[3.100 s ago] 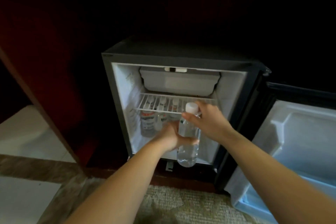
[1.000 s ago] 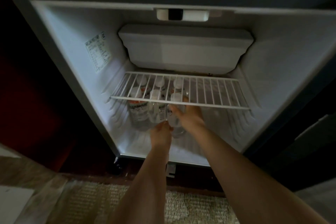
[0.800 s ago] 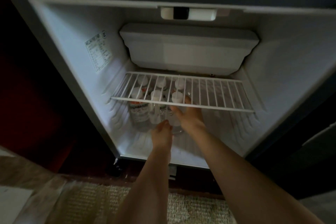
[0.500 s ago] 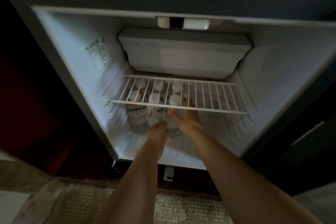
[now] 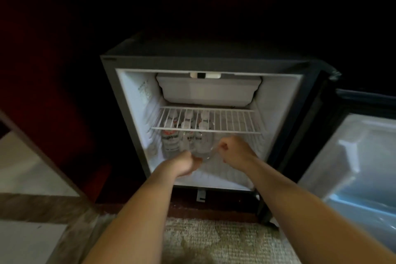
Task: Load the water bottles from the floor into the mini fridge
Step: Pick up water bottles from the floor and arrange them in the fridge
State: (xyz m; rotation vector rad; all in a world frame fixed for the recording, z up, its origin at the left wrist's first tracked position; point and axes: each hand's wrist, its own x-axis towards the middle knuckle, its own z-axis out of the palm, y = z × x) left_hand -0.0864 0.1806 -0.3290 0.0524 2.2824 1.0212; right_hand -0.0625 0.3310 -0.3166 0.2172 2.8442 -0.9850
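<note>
Upright bottle (image 5: 202,148) stands between left grip (image 5: 184,165), at its base, and right grip (image 5: 234,152) — both curled; holding or not, cannot tell.

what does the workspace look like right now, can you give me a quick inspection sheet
surface: white floor of the mini fridge; beige carpet in front
job's things: water bottles upright in rows under the wire shelf, left side
clutter: nothing seen
grippers: left hand and right hand curled either side of the front bottle; grip unclear
cables: nothing seen
surroundings: fridge door open at right; dark cabinet
</note>
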